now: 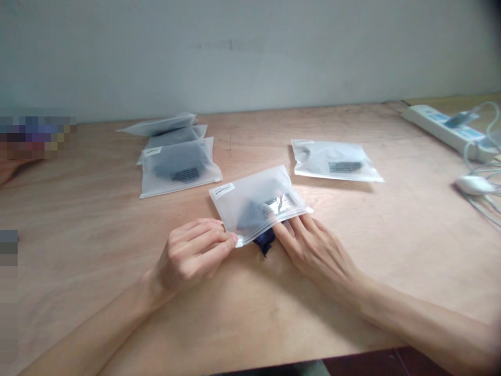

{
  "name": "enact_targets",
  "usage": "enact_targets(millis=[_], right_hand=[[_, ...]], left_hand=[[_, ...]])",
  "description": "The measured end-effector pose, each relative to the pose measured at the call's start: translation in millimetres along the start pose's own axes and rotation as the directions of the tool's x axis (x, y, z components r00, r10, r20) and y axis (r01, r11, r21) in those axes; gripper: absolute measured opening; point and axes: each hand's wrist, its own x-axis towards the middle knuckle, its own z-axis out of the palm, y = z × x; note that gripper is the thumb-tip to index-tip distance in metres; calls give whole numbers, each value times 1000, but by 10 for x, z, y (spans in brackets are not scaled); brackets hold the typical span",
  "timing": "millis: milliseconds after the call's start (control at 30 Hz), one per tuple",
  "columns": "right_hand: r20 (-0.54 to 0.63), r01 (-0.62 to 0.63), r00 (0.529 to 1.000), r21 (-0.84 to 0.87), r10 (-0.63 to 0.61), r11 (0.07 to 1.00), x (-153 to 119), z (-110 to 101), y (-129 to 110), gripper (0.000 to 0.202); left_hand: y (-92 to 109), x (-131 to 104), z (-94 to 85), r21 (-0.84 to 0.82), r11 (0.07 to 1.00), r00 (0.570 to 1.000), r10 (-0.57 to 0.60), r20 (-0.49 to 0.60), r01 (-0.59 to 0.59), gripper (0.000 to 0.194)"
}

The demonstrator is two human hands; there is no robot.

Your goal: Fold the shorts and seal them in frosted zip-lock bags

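A frosted zip bag [250,201] with a white label and a printed black-text panel lies tilted in front of me. My left hand [198,248] pinches its near left corner, by the zip end. At the near edge my right hand [309,243] has its fingers stretched out and apart, their tips partly hidden by the bag. A crumpled dark blue piece [266,242] sticks out from the near edge between my hands; its kind does not show. A darker shape shows through the bag's plastic.
Several similar bags [180,167] overlap at the back left. Another frosted bag [336,161] lies at the back right. A white power strip [450,130] with cables and a white plug [474,185] occupies the right side. Another person's hand [15,156] is at the far left.
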Motion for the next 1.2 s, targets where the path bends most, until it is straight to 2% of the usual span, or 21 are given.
enact_targets(millis=[133, 367, 533, 667, 800, 967, 1100, 1200], right_hand=[[4, 21, 1000, 46, -21, 999, 5, -6, 26, 49], [-50, -38, 998, -62, 35, 997, -41, 5, -7, 58], [-78, -11, 997, -51, 7, 999, -45, 4, 4, 46], [-111, 50, 993, 5, -49, 999, -23, -11, 29, 29], [-120, 71, 990, 29, -67, 997, -9, -12, 34, 32], [-109, 62, 992, 11, -61, 998, 9, 10, 41, 27], [-138, 68, 989, 52, -60, 996, 13, 17, 55, 19], [-163, 4, 987, 83, 10, 997, 13, -5, 39, 8]], left_hand=[[-20, -23, -6, -10, 999, 999, -34, -17, 34, 14], [21, -6, -18, -84, 996, 999, -17, -27, 15, 13], [22, -28, -4, -158, 987, 1000, -12, -22, 9, 16], [-18, -29, -13, -125, 991, 998, -52, -42, 47, 15], [-34, -11, -45, -94, 995, 998, -40, -47, 36, 14], [-42, -34, -73, -26, 999, 998, -38, -58, 36, 17], [-59, -56, -90, 32, 999, 998, 28, -60, -26, 19], [-74, -46, -108, 53, 995, 996, 86, -8, -86, 18]])
